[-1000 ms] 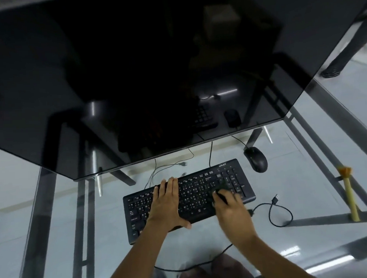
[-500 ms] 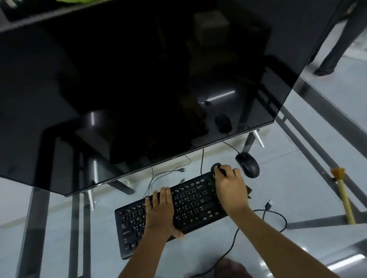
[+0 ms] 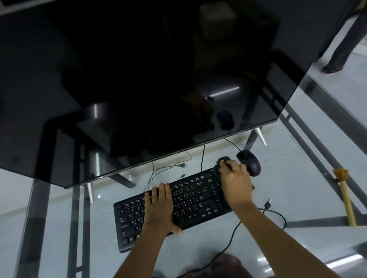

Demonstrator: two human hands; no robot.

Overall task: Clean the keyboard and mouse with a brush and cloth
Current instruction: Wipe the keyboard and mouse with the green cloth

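A large dark monitor screen [image 3: 132,77] overhangs the glass table [image 3: 307,174]; a wooden brush with orange bristles [image 3: 344,196] lies well apart at right; the left hand [image 3: 159,206] presses flat on the black keyboard [image 3: 192,202]; the right hand [image 3: 236,184] grips a dark cloth [image 3: 219,169] at the keyboard's far right corner, beside the black mouse [image 3: 249,162].

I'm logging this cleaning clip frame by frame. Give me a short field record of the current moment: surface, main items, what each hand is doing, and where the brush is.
surface: glass table
keyboard: black, lying flat on the glass, tilted
mouse: black, beside the keyboard's far right corner
left hand: flat on the keys, fingers straight
right hand: pressing a dark cloth on the keyboard's right end
brush: lying untouched at the right
monitor: dark, screen off
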